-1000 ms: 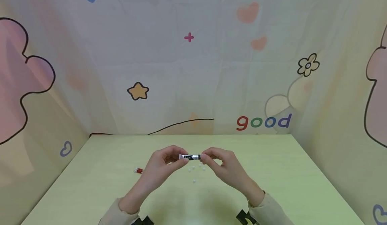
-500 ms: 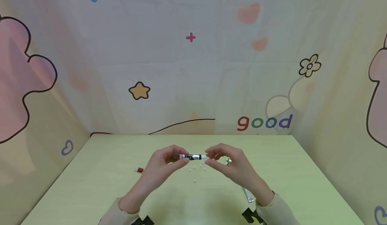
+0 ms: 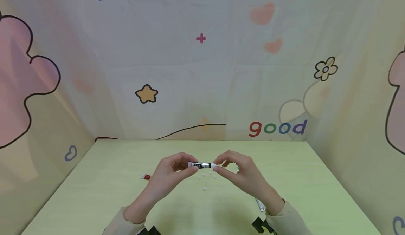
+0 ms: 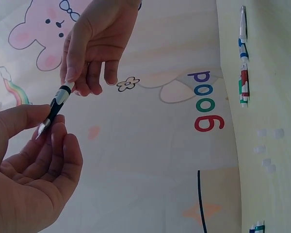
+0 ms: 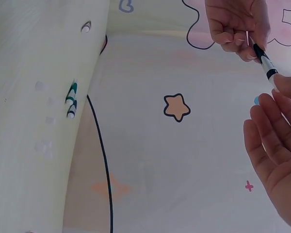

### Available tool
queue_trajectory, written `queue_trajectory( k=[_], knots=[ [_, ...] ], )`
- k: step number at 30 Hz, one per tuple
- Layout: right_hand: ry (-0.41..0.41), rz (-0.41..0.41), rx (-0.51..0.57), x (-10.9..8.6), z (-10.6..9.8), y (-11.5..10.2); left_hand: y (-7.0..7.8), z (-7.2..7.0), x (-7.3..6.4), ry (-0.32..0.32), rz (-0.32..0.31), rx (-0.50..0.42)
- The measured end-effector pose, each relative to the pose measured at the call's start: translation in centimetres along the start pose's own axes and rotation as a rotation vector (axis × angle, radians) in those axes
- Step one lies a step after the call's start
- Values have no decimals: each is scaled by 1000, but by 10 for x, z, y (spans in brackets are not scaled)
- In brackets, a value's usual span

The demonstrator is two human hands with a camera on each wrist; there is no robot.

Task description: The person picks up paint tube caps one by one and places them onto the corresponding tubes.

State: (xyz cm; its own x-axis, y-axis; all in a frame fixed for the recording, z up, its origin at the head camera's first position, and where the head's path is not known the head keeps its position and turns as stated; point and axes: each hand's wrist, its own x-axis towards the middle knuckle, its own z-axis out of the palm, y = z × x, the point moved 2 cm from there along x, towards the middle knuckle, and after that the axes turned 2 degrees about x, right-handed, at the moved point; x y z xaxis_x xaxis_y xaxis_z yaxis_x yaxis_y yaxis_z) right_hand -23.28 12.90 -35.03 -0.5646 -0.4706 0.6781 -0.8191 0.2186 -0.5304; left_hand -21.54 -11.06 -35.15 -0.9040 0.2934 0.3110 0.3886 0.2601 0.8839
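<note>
My left hand [image 3: 171, 175] pinches the crimped end of a small black-and-white paint tube [image 3: 200, 165], held level above the table. At its other end is a white tapered cap, where the thumb and fingertips of my right hand [image 3: 235, 170] pinch. The left wrist view shows the tube [image 4: 57, 106] slanting between my left hand [image 4: 36, 179] and my right hand [image 4: 104, 39]. In the right wrist view, the right thumb covers much of the white end of the tube [image 5: 263, 58].
Several small white pieces [image 3: 204, 189] lie on the table [image 3: 183, 210] below the hands. A red tube [image 3: 146, 176] lies to the left. A silvery tube [image 3: 261, 205] is partly behind the right forearm. More coloured tubes [image 4: 244, 77] lie along the right side. A printed cloth [image 3: 177, 52] hangs behind.
My right hand has moved right from the tube's black band, uncovering the white cap, then slightly back left onto the cap's end. The left hand keeps holding the tube nearly still.
</note>
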Motion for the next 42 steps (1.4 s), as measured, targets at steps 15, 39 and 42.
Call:
queue_trajectory(
  k=[15, 39, 42],
  knots=[
    [27, 28, 11, -2, 7, 2, 2, 0, 0, 2, 11, 13],
    [47, -34, -49, -1, 8, 0, 0, -5, 0, 33, 5, 17],
    [39, -28, -43, -2, 8, -1, 0, -4, 1, 27, 1, 15]
  ],
)
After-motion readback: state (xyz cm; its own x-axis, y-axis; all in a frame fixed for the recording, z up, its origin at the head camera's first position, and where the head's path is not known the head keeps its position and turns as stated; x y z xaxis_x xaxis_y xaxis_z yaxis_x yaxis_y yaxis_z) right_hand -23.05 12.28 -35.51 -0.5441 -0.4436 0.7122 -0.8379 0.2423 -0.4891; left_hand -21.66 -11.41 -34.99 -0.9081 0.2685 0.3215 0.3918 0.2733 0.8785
